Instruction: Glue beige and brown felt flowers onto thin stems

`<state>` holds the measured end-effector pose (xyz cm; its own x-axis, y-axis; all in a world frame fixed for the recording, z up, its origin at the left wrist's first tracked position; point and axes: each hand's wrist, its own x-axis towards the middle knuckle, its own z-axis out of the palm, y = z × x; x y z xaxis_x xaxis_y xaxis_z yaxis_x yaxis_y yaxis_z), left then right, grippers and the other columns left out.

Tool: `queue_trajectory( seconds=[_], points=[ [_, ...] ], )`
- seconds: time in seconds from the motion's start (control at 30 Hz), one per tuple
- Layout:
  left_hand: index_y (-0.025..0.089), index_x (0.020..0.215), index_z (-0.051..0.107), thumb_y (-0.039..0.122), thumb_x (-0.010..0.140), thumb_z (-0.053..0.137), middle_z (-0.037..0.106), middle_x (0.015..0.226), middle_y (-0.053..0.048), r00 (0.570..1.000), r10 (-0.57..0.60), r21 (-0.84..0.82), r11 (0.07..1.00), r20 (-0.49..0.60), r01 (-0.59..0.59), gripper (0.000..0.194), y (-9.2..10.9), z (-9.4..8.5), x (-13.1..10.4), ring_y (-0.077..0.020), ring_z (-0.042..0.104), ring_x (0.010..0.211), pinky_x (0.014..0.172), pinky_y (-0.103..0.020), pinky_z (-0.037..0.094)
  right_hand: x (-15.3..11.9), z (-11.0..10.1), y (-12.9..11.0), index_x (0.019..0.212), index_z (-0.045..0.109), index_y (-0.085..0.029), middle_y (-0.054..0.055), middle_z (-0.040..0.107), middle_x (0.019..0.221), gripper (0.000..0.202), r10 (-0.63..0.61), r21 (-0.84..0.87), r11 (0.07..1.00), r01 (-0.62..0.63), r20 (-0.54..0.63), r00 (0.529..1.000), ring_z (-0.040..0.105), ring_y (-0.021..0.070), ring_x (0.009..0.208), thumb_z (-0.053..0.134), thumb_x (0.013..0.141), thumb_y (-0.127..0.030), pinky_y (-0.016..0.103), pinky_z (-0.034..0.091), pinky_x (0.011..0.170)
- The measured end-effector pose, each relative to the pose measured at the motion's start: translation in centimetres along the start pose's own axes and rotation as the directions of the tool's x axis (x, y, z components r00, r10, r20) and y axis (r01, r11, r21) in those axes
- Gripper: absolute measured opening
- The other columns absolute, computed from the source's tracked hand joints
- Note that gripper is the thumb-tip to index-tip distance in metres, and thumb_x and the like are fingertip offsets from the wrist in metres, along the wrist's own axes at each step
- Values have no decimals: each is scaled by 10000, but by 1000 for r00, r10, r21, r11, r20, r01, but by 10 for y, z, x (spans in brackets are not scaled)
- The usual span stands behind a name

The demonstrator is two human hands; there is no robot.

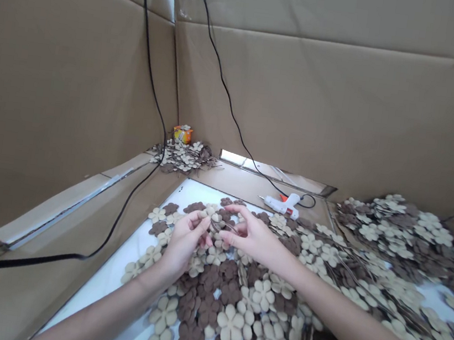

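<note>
My left hand (188,238) is closed in a pinch, thumb against fingertips, on a beige felt-like flower (212,211) with a thin brown stem. The stem loops out to the right, toward my right hand (252,236). That hand has its thumb and forefinger spread around the loop; whether the other fingers touch the stem is hard to see. Beneath both hands lie many loose flowers, some beige (230,324) and some dark brown (208,311), overlapping on a white board (105,282).
A white glue gun (283,205) lies beyond my right hand, its black cord (230,101) running up the cardboard wall (323,104). Another black cable (128,201) crosses at left. Flower piles stand in the far corner (182,156) and at right (407,230). An orange-yellow packet (182,134) sits behind.
</note>
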<state>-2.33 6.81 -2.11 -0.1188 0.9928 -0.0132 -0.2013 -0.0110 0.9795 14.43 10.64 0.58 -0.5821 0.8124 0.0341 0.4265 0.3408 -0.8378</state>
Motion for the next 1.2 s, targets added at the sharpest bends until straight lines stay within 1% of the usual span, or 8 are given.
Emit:
queue_trajectory(
  seconds=[0.1, 0.2, 0.53, 0.67, 0.87, 1.03, 1.13, 1.2],
  points=[
    [154, 699, 535, 360, 752, 651, 545, 474, 34, 999, 37, 29, 999, -9, -37, 243, -2, -1, 1, -77, 493, 399, 406, -161, 342, -5, -6, -3, 1120, 491, -252, -15, 668, 729, 308, -64, -122, 991, 50, -113, 992, 595, 145, 623, 521, 863, -420, 247, 411, 587],
    [154, 693, 542, 331, 748, 653, 555, 503, 32, 998, 66, 65, 996, -12, -65, 216, -2, -2, 1, -90, 518, 410, 411, -174, 354, -9, -11, -3, 923, 538, -219, -7, 663, 710, 157, -105, -167, 983, 82, -136, 985, 610, 146, 637, 477, 895, -361, 259, 427, 627],
    [160, 666, 573, 245, 741, 620, 554, 509, 29, 990, 128, 172, 978, -51, -117, 122, 3, -3, 3, -115, 533, 412, 417, -204, 353, -14, -24, 10, 784, 570, -186, 15, 649, 668, 211, 45, -44, 998, -45, 16, 999, 592, 155, 610, 538, 853, -384, 259, 423, 561],
    [158, 652, 569, 229, 744, 604, 547, 495, 35, 991, 124, 203, 973, -55, -111, 121, 4, -3, 3, -109, 530, 399, 416, -200, 346, -22, -35, 6, 803, 583, -190, 20, 658, 714, 189, 65, -61, 996, -63, 40, 997, 598, 160, 658, 536, 857, -365, 263, 431, 588],
    [147, 656, 566, 300, 765, 636, 568, 532, 24, 996, 85, 222, 972, -39, -74, 200, 8, 0, -1, -103, 545, 435, 431, -192, 356, -24, -45, 1, 873, 600, -207, 30, 670, 856, 230, 33, -97, 995, -38, -48, 998, 617, 172, 766, 506, 876, -417, 290, 459, 681],
    [144, 759, 587, 361, 779, 644, 597, 626, 8, 998, 40, 125, 991, 44, -45, 225, 3, 4, -6, -113, 583, 513, 459, -193, 398, -13, -27, 3, 1141, 537, -234, 61, 637, 1058, 427, 4, -20, 1000, -5, -9, 1000, 600, 204, 956, 588, 806, -495, 334, 456, 819],
    [144, 748, 593, 354, 780, 648, 593, 629, 12, 998, 54, 122, 991, 40, -58, 219, 4, 6, -9, -107, 581, 523, 471, -192, 408, -7, -10, 4, 1266, 406, -246, 51, 629, 1008, 565, -4, 103, 995, 2, 15, 1000, 607, 183, 876, 595, 800, -501, 321, 466, 761],
    [144, 751, 606, 348, 773, 656, 602, 640, 11, 998, 49, 131, 990, 42, -54, 211, 7, 8, -12, -103, 573, 518, 470, -193, 403, -3, -2, 2, 1285, 368, -248, 23, 619, 900, 544, -35, 154, 987, 35, 2, 999, 594, 161, 795, 578, 827, -456, 293, 455, 699]
  ],
)
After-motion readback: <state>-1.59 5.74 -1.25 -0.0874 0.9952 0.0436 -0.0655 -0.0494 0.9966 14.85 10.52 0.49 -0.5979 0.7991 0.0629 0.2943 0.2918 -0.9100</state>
